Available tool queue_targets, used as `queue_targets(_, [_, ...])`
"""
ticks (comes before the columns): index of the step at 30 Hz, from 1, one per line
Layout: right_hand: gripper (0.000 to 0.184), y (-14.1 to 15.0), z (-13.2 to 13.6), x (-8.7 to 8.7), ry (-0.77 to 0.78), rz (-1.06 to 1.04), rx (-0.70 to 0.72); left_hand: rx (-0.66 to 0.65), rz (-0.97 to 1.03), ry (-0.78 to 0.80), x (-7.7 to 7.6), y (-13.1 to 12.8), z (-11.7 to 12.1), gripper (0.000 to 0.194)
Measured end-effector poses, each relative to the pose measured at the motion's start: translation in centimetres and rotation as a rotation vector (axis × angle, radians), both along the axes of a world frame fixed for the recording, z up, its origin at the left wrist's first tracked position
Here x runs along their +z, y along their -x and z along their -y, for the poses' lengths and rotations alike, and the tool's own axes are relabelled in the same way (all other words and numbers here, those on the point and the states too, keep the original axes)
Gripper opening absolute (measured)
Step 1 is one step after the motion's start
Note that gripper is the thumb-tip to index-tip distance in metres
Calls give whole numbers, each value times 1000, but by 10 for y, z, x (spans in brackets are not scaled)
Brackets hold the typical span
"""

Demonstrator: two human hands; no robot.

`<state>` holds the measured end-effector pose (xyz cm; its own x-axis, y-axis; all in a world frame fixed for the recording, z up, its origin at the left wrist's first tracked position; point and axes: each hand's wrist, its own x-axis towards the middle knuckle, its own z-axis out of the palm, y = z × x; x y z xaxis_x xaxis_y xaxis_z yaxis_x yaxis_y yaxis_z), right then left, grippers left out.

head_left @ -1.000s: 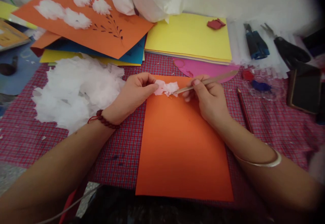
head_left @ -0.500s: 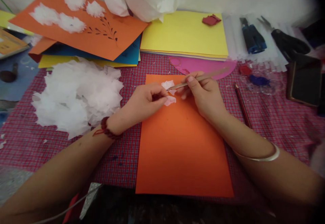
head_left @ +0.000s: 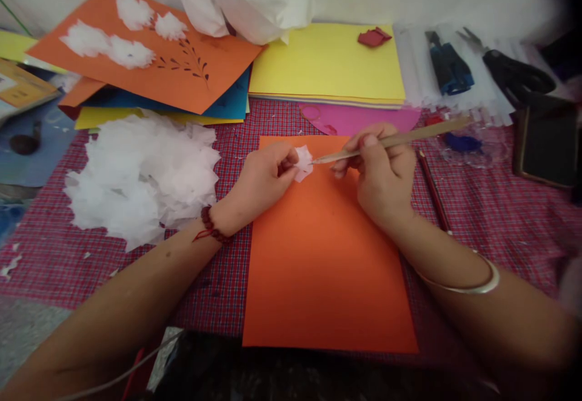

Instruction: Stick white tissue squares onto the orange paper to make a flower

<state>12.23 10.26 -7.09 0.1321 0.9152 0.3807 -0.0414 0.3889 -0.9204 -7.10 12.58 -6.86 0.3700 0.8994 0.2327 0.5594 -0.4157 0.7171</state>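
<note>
Between the thumb and fingers of my left hand [head_left: 259, 185] is a small white tissue-paper flower [head_left: 304, 163], held over the upper part of an orange sheet [head_left: 327, 267]. My right hand [head_left: 386, 173] grips a pale, pointed wooden stick [head_left: 422, 133] like a pen. Its tip touches or nearly touches the flower's right edge; which of the two I cannot tell. To the left of my left hand lies a big heap of white tissue-paper flowers [head_left: 150, 173].
At the back left, an orange sheet with white flowers and a dark painted sprig [head_left: 218, 55] tops a paper stack. Yellow sheets [head_left: 318, 61] lie behind. On the right are a pencil [head_left: 434, 192], a cutter [head_left: 449, 64], scissors [head_left: 513, 73] and a phone [head_left: 548, 146].
The white tissue pieces at my left fingertips now show as one flower shape. My right hand and the stick have moved right, the stick's tip going from between the pieces to the flower's edge.
</note>
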Motion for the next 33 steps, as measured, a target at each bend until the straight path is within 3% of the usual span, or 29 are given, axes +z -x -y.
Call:
queue_targets(10, [35,1,3,1,5,356,66,-8,121,65,-5,-3,-1,16])
queue_targets(13, [33,1,4,2,-23,434,65,42,211,90,-3,-2,-3,13])
queue_targets(19, [22,-3,8,4,-250,777,73,170,349,184,5,7,-9,9])
queue_targets(26, [20,-1,16,16,-516,1330,189,134,293,164,3,8,-11,9])
queue_targets(30, [21,1,18,21,-520,1420,255,117,264,153,1,9,-11,9])
queue_targets(33, [19,-5,17,21,-479,1284,263,101,266,158,0,10,-11,8])
